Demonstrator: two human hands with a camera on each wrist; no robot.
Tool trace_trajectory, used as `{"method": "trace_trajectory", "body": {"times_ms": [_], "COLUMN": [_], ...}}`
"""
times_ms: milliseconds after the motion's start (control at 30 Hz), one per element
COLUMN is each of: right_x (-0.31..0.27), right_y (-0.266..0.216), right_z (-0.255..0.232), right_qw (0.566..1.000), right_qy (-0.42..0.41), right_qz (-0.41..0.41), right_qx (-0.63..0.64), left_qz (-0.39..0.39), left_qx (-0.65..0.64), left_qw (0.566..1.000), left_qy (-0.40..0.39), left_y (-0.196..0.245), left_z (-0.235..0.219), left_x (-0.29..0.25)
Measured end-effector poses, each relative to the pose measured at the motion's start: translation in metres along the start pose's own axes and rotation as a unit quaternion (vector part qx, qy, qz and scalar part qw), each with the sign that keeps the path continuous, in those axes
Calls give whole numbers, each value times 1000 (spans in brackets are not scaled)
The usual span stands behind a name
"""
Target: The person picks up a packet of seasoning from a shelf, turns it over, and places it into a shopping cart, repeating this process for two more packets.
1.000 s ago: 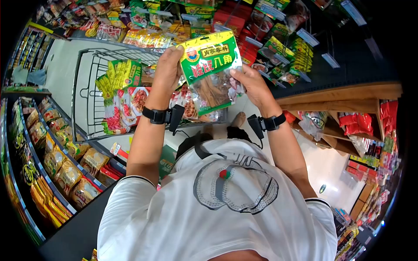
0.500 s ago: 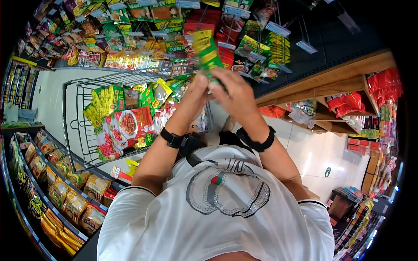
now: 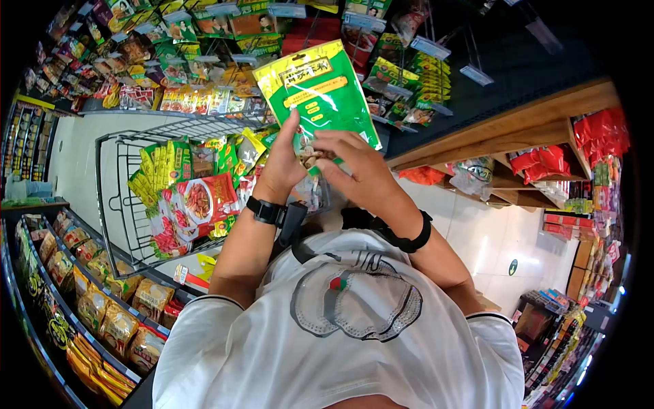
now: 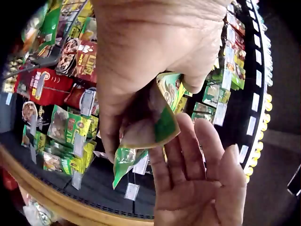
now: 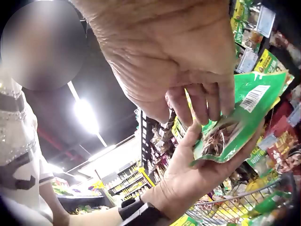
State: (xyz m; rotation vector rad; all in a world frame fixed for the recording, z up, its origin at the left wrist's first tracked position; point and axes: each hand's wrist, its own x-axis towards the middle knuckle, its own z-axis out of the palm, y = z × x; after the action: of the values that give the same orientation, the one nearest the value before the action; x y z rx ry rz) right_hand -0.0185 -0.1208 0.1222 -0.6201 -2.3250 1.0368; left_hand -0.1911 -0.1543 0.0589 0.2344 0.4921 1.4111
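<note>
My left hand grips a green spice packet by its lower left side, thumb on the face toward me. The packet has a yellow top band and a clear window low down with brown dried spices inside. Beside its lower right part is my right hand, fingertips at the window. In the left wrist view the right hand's fingers are extended along the packet. In the right wrist view a barcode shows on the green face, and the left palm supports it from below.
A wire shopping cart with several packets stands ahead to the left. Hanging packets fill the rack in front. Wooden shelves are on the right, and a bin of bagged goods is at the left.
The packet has been turned over, from its front with the large red lettering, through edge-on, to its green back. My right hand has left the packet's right edge and moved to its lower part.
</note>
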Motion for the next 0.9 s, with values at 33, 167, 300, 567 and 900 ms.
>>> {"method": "trace_trajectory", "body": {"times_ms": [33, 167, 300, 567, 900], "right_x": [1, -5, -14, -53, -91], "right_y": [4, 35, 67, 147, 210], "right_z": [-3, -7, 0, 10, -43], "right_qw": [999, 986, 960, 903, 787], "right_qy": [33, 97, 64, 186, 203], "right_qz": [17, 116, 214, 307, 398], "right_qx": [3, 66, 167, 235, 425], "left_qz": [-22, 63, 56, 62, 19], "left_qx": [10, 394, 622, 807, 664], "left_qw": [1000, 912, 781, 586, 742], "left_qy": [1, 92, 32, -16, 92], "left_y": [0, -31, -56, -97, -104], "left_z": [-2, -21, 4, 19, -60], "left_x": [3, 18, 23, 42, 145]}}
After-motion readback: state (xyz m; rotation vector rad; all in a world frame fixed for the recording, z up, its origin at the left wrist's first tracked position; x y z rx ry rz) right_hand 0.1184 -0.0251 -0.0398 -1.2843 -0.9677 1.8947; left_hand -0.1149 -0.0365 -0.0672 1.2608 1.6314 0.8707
